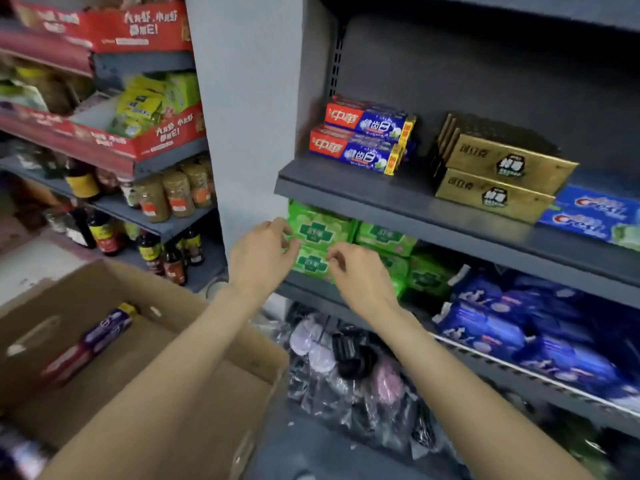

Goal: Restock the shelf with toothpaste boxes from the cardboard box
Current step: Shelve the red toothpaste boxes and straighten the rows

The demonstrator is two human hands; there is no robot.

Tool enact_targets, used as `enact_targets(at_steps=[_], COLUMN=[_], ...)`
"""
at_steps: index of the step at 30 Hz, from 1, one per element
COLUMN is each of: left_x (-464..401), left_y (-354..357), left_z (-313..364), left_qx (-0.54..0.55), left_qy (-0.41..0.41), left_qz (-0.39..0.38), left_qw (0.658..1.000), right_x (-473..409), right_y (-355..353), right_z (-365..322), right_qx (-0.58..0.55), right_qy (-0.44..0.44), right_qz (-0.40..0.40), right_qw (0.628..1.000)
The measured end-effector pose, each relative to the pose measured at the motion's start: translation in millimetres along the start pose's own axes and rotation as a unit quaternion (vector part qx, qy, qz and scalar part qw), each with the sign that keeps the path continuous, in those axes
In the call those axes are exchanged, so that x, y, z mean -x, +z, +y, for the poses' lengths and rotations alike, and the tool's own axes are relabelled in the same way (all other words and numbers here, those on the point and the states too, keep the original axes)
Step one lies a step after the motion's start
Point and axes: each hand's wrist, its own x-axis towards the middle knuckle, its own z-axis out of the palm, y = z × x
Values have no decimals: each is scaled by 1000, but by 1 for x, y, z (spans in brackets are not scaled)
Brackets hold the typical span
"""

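Two red-and-blue toothpaste boxes [362, 136] lie stacked at the left end of a dark grey shelf [398, 202]. An open cardboard box [114, 341] stands at lower left with one more red-and-blue toothpaste box [93, 341] leaning inside. My left hand [261, 252] and my right hand [356, 271] hover close together below that shelf, in front of green packs [318, 233]. Both hands hold nothing and their fingers are loosely curled.
Gold boxes [495, 174] and blue Crest boxes [588, 216] fill the right of the same shelf. Blue packs [540, 323] sit on the shelf below, bagged items [346, 362] lower still. Sauce bottles [166, 251] and jars line the left shelving.
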Motion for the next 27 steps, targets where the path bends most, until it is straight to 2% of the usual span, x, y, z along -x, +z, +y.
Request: enact_targets(at_steps=[6, 10, 16, 19, 23, 27], left_x=[106, 140, 168, 169, 157, 153], left_y=[-32, -47, -69, -79, -82, -74], left_z=[-64, -110, -199, -257, -324, -383], left_qx=[-71, -72, -134, -180, -244, -260], left_qy=[-117, -210, -286, -276, -220, -159], left_qz=[-127, -193, -287, -343, -424, -549], left_qw=[982, 956, 904, 880, 844, 778], right_x=[61, 82, 97, 92, 85, 91], right_y=[67, 111, 193, 240, 307, 370], right_z=[-50, -80, -129, -159, -194, -218], right_qx=[-51, -53, -74, -81, -59, -34], right_qy=[1, 17, 55, 71, 100, 114], right_qz=[-129, -175, -268, -301, -332, -377], right_qw=[990, 983, 959, 947, 936, 918])
